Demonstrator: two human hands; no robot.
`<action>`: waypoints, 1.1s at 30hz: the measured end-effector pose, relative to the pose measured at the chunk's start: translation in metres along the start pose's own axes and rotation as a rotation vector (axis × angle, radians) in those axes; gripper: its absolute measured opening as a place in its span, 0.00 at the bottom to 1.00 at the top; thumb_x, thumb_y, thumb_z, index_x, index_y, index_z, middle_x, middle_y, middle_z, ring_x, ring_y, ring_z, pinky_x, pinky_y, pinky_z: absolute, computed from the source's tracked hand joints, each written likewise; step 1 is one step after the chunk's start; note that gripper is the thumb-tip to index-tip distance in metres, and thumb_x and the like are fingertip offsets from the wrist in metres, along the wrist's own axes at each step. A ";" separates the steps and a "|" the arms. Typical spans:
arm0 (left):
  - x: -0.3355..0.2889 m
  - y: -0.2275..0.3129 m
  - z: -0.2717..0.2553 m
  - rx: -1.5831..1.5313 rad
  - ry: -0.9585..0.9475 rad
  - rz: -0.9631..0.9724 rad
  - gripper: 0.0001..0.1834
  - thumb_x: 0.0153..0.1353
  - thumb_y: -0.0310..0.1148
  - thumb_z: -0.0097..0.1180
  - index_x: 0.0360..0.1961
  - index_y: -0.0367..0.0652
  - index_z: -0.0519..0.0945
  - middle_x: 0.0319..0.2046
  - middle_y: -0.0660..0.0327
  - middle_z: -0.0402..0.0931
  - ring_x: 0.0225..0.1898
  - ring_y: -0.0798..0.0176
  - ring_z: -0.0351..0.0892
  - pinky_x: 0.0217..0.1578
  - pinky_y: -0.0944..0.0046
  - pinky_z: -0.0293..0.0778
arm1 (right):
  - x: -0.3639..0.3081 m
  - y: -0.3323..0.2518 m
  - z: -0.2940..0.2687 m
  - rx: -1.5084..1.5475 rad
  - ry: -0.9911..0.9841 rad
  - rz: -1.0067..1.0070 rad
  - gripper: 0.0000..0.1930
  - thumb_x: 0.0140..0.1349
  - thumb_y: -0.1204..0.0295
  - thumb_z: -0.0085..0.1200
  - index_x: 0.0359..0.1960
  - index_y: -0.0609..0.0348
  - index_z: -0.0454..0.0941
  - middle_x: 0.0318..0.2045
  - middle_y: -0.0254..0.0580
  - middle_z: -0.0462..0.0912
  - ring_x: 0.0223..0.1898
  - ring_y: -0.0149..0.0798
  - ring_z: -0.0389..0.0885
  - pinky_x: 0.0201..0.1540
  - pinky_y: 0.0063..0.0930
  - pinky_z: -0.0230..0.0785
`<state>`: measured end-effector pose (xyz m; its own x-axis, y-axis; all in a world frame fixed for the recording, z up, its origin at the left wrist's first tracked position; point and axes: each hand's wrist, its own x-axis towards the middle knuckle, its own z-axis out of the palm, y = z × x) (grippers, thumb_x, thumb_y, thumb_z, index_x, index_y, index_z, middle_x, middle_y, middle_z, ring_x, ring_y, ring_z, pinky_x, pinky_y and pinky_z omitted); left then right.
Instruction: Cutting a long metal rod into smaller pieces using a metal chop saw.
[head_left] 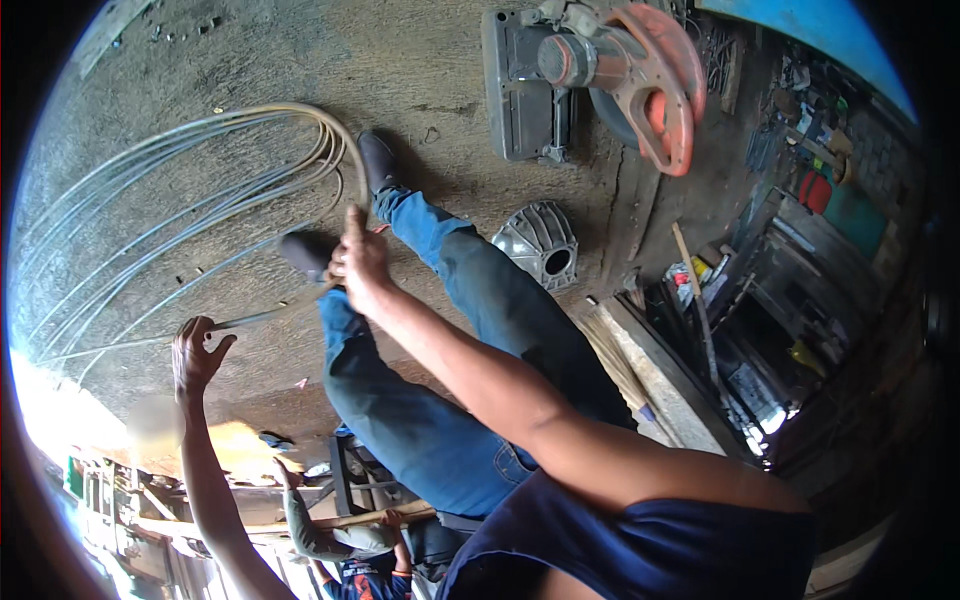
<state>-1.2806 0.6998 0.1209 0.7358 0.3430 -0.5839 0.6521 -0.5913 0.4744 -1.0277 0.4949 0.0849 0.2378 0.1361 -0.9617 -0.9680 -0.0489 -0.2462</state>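
In the head view, a coil of wire (270, 108) lies on the concrete floor (330, 50), left of the person's dark shoes (378, 160). Its long axis runs sideways, slanting down to the left; the rounded bend points right, toward the feet, and the loops fan out toward the bright left edge. The right hand (362, 262) has its fingers closed around the coil between the shins, the index finger stretched along it. The left hand (198, 355) is at a lower strand, thumb spread; whether its fingers grip is hard to tell. Floor extends above the coil, bounded right by a red cut-off saw (615, 70). Below that saw, a hollow metal housing (520, 240) shows a dark round opening. A long beam (655, 370) edges the right side.
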 end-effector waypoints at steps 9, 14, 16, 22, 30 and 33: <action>-0.037 0.114 0.103 -0.253 0.056 0.019 0.11 0.52 0.34 0.70 0.27 0.38 0.81 0.27 0.54 0.81 0.27 0.51 0.82 0.28 0.57 0.76 | -0.050 -0.079 -0.202 0.052 0.151 -0.060 0.29 0.56 0.36 0.54 0.20 0.44 0.60 0.12 0.22 0.53 0.11 0.25 0.52 0.19 0.30 0.59; -0.064 0.221 0.149 -0.204 0.029 0.067 0.12 0.53 0.35 0.69 0.27 0.37 0.81 0.26 0.53 0.81 0.27 0.52 0.82 0.26 0.58 0.76 | -0.088 -0.114 -0.318 0.138 0.146 -0.114 0.29 0.58 0.36 0.52 0.21 0.46 0.60 0.12 0.22 0.51 0.12 0.25 0.49 0.17 0.26 0.53; -0.068 0.266 0.168 -0.182 0.049 0.102 0.12 0.54 0.36 0.68 0.26 0.38 0.80 0.26 0.53 0.80 0.27 0.52 0.82 0.27 0.57 0.75 | -0.096 -0.136 -0.362 0.131 0.168 -0.132 0.28 0.58 0.37 0.52 0.21 0.46 0.60 0.12 0.22 0.51 0.12 0.25 0.48 0.17 0.25 0.50; -0.064 0.407 0.250 -0.229 0.036 0.098 0.17 0.56 0.42 0.65 0.24 0.39 0.77 0.25 0.51 0.78 0.29 0.46 0.79 0.28 0.52 0.73 | -0.087 -0.209 -0.505 0.185 0.265 -0.138 0.26 0.62 0.39 0.51 0.20 0.44 0.61 0.11 0.22 0.52 0.10 0.25 0.48 0.15 0.24 0.48; -0.017 0.529 0.303 -0.278 0.004 0.132 0.16 0.59 0.43 0.61 0.28 0.39 0.82 0.29 0.51 0.80 0.34 0.44 0.80 0.35 0.51 0.76 | -0.071 -0.308 -0.617 0.164 0.342 -0.082 0.26 0.65 0.39 0.45 0.19 0.43 0.60 0.10 0.22 0.49 0.08 0.25 0.47 0.12 0.23 0.44; 0.003 0.541 0.306 -0.266 0.001 0.110 0.17 0.59 0.45 0.60 0.28 0.40 0.82 0.30 0.50 0.80 0.34 0.44 0.80 0.36 0.50 0.76 | -0.059 -0.333 -0.622 0.147 0.350 -0.051 0.26 0.65 0.40 0.45 0.20 0.44 0.61 0.10 0.22 0.51 0.08 0.25 0.48 0.13 0.23 0.45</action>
<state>-0.9819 0.1575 0.1742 0.8046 0.2885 -0.5190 0.5936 -0.4125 0.6910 -0.6693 -0.1127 0.1493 0.2746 -0.2127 -0.9377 -0.9493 0.0950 -0.2996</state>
